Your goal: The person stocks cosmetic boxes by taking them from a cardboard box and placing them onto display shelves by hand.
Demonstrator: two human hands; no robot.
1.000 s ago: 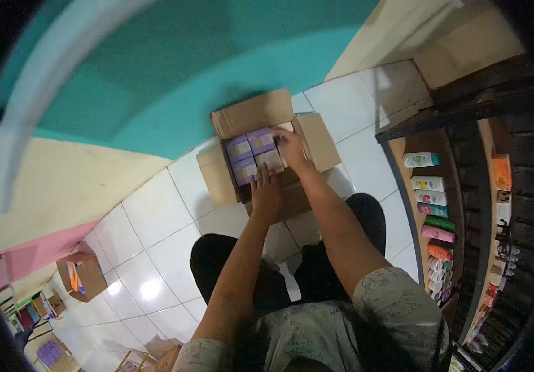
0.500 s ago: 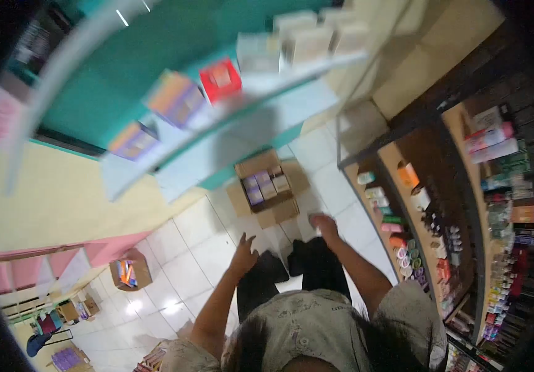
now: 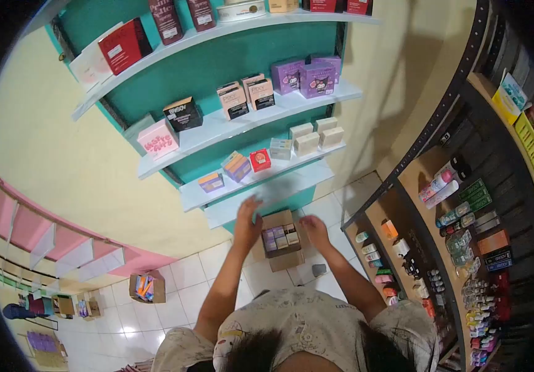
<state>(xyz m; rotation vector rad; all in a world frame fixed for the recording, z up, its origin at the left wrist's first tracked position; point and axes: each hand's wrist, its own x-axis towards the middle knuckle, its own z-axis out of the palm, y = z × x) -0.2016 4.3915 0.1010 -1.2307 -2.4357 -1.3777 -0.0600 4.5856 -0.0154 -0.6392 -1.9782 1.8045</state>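
Note:
An open cardboard box (image 3: 287,260) stands on the tiled floor in front of me, its flaps folded out. Several small cartons (image 3: 279,237), purple and cream, fill it. My left hand (image 3: 248,224) is raised at the box's left side, fingers apart and reaching toward the lowest white shelf (image 3: 268,197); nothing shows in it. Over the box's right flap hovers my right hand (image 3: 315,230), also holding nothing, with the fingers loosely spread. A small grey object (image 3: 319,270) lies on the floor below my right forearm.
White wall shelves ahead carry purple cartons (image 3: 317,80), a red box (image 3: 259,160) and other packaged goods. At right, a tall rack (image 3: 397,204) of bottles and tubes curves close to me. Another cardboard box (image 3: 147,288) with orange packets stands on the floor at left.
The view has tilted up, showing more shelves. Both hands have moved forward from near my knees to either side of the box, the left one toward the lowest shelf.

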